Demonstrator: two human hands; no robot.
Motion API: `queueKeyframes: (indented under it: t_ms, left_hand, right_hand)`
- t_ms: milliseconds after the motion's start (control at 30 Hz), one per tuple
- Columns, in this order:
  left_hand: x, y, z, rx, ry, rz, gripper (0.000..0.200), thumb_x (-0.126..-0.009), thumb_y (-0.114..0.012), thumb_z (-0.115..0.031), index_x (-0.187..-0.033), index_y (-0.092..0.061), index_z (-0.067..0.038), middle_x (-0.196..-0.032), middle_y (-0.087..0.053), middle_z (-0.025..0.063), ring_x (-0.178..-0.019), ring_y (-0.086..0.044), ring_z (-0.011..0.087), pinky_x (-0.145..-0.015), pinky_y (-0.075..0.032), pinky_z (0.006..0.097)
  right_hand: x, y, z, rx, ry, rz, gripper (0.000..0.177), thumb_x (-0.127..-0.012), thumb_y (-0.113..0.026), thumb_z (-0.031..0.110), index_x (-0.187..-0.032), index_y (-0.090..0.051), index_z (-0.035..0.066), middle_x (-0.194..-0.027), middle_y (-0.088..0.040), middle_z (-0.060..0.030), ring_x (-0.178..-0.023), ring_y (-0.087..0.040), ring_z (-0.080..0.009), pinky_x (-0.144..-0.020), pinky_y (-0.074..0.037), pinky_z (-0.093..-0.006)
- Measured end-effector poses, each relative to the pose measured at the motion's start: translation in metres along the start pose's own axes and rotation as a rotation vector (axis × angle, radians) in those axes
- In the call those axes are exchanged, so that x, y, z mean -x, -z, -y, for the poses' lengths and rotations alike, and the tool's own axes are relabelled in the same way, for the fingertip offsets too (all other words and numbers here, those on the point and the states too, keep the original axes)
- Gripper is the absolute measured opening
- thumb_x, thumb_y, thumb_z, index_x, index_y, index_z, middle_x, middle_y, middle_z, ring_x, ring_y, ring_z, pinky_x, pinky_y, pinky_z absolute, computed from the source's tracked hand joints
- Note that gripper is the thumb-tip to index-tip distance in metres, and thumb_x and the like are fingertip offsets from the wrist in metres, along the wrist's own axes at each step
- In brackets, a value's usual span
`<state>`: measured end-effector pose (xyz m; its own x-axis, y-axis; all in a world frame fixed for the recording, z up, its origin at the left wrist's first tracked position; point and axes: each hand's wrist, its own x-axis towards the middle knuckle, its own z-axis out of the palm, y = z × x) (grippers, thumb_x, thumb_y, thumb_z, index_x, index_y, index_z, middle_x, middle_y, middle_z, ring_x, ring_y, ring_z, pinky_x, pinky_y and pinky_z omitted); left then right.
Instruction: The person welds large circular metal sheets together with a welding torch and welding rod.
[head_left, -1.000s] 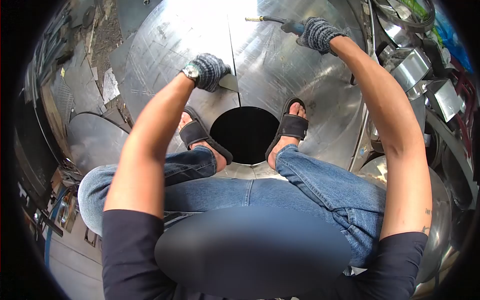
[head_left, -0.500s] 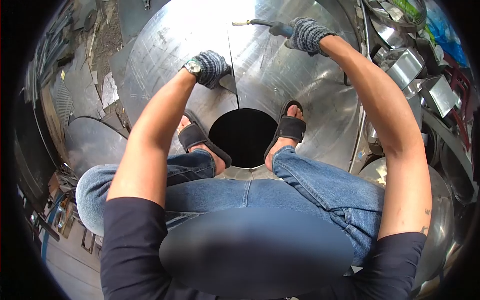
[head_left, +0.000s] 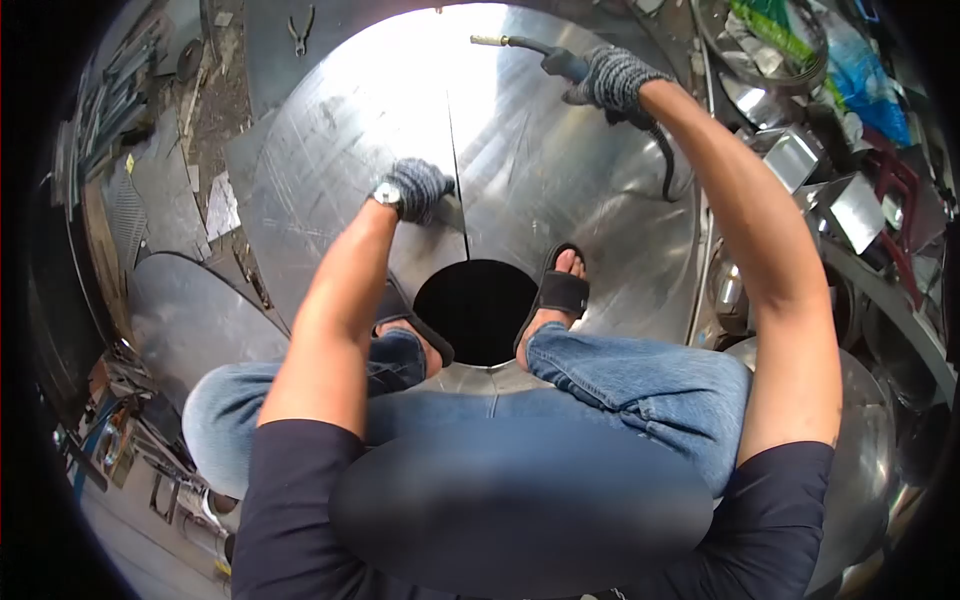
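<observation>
My right hand [head_left: 620,80], in a grey knitted glove, is closed round the handle of a welding torch [head_left: 560,62]. The torch's brass-coloured nozzle points left, over the far part of a large round metal sheet [head_left: 570,160]. A dark narrow seam [head_left: 458,170] runs across the sheet to a round black hole [head_left: 475,312]. Just left of this seam, my left hand [head_left: 425,190] rests low on the metal, gloved and closed. Something dark shows at its fingertips, too small to make out. A black cable [head_left: 670,165] hangs below my right hand.
My sandalled feet [head_left: 562,285] stand either side of the hole. Pliers [head_left: 300,30] lie at the far left. Sheet offcuts [head_left: 165,190] cover the left ground. Boxy metal pieces [head_left: 790,160], a dark red frame [head_left: 895,185] and a blue plastic bag [head_left: 870,90] crowd the right.
The view has shifted, so the sheet and hole appear lower. My right hand with the torch has moved slightly farther away over the sheet. My left hand stays beside the seam.
</observation>
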<state>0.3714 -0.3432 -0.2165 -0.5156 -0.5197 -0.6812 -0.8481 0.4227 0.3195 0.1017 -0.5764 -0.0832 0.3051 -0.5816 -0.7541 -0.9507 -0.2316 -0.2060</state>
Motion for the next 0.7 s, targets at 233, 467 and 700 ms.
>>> queueKeyframes:
  t_ms: [233, 467, 700]
  left_hand:
    - [0.009, 0.009, -0.007, 0.126, -0.005, 0.023, 0.049, -0.068, -0.084, -0.023, -0.116, -0.075, -0.015, -0.095, -0.076, 0.0173, -0.092, -0.074, 0.0388, -0.080, -0.059, 0.0499]
    - [0.006, 0.010, -0.004, 0.090, -0.034, 0.059, 0.058, -0.070, -0.083, -0.018, -0.126, -0.073, -0.016, -0.103, -0.077, 0.0173, -0.098, -0.075, 0.0390, -0.085, -0.059, 0.0490]
    - [-0.042, 0.051, -0.037, -0.221, -0.220, 0.096, 0.027, -0.071, -0.079, -0.027, -0.088, -0.083, -0.007, -0.088, -0.078, 0.0156, -0.081, -0.076, 0.0375, -0.072, -0.061, 0.0459]
  right_hand:
    - [0.045, 0.024, 0.009, -0.066, 0.183, -0.135, 0.044, -0.096, -0.077, 0.034, -0.136, -0.067, 0.017, -0.078, -0.068, -0.0096, -0.054, -0.065, -0.0180, -0.052, -0.058, -0.0379]
    - [0.040, 0.021, 0.004, -0.053, 0.051, -0.107, 0.047, -0.094, -0.080, 0.037, -0.130, -0.068, 0.010, -0.080, -0.072, -0.0107, -0.053, -0.068, -0.0199, -0.051, -0.059, -0.0376]
    - [0.058, -0.001, -0.009, -0.042, -0.007, -0.113, 0.044, -0.093, -0.081, 0.038, -0.128, -0.070, 0.013, -0.081, -0.071, -0.0113, -0.054, -0.069, -0.0190, -0.054, -0.059, -0.0360]
